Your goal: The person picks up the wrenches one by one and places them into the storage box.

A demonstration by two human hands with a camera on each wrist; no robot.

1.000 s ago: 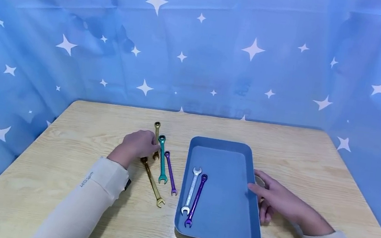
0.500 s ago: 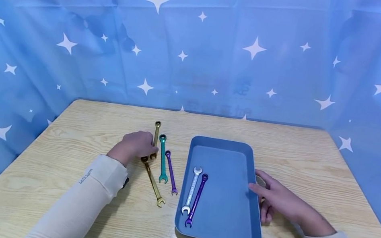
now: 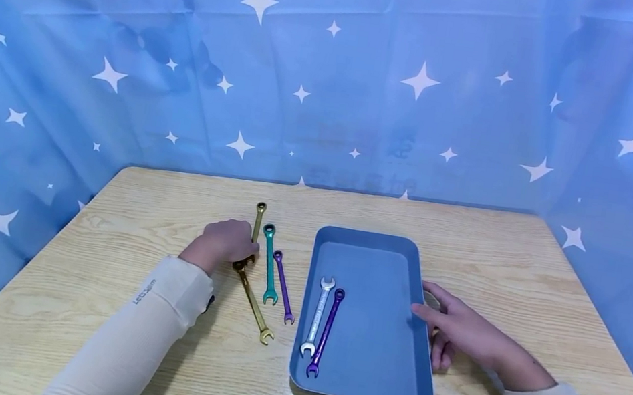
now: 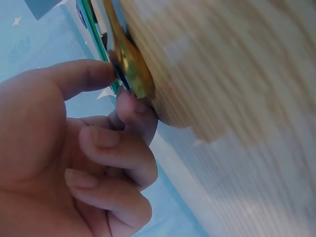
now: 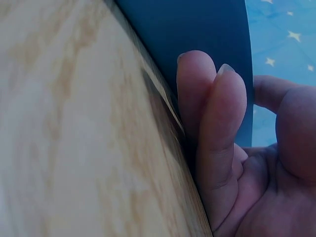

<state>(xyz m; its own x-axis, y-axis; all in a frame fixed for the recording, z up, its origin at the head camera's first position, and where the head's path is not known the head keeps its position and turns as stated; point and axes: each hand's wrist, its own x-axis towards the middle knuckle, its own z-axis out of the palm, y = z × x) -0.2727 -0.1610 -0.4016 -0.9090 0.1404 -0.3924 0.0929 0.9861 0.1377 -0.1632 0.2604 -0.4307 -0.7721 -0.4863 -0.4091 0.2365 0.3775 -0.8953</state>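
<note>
HEAD: left hand [image 3: 228,240], left of the tray [image 3: 377,327], has swung the far gold wrench's [image 3: 258,222] near end slightly outward, likely easing its separation from the teal wrench [image 3: 269,265] | LEFT WRIST: hand pinches that wrench's glossy, rounded end, by the counter [image 4: 237,89] | RIGHT WRIST: right hand [image 5: 222,143] grips the tray's right wall

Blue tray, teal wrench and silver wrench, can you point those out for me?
Blue tray [image 3: 378,321]: head view, on the bare middle of its floor.
Teal wrench [image 3: 269,263]: head view, on the middle of its handle.
Silver wrench [image 3: 318,317]: head view, on the middle of its handle.
</note>
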